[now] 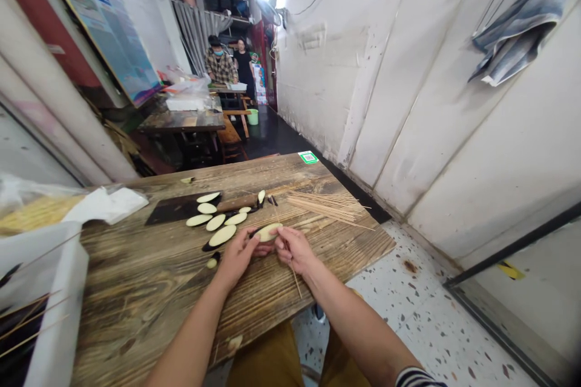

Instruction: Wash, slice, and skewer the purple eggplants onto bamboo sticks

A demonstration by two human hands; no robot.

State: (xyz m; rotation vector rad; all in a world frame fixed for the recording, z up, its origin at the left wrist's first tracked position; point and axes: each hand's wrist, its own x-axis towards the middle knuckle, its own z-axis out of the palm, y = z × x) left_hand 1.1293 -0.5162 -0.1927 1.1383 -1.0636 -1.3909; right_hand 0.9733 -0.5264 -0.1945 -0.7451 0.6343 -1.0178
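My left hand (241, 252) is closed on a long oval eggplant slice (267, 232), pale inside with dark skin at its edge. In my right hand (293, 247) is a thin wooden skewer (297, 283), whose lower end sticks out below the fist. The right fingertips meet the right end of the slice; whether the skewer's tip is inside it I cannot make out. Several more eggplant slices (215, 222) lie just beyond my hands, around a cleaver with a dark blade (170, 208) and brown wooden handle (236, 202). A small eggplant end (212, 263) sits beside my left wrist.
Loose skewers (324, 205) lie in a pile on the right of the wooden table (149, 278). At left stands a white foam box (68, 290) with skewers in it, near a plastic bag (40, 208). Two people (221, 66) stand at a far table.
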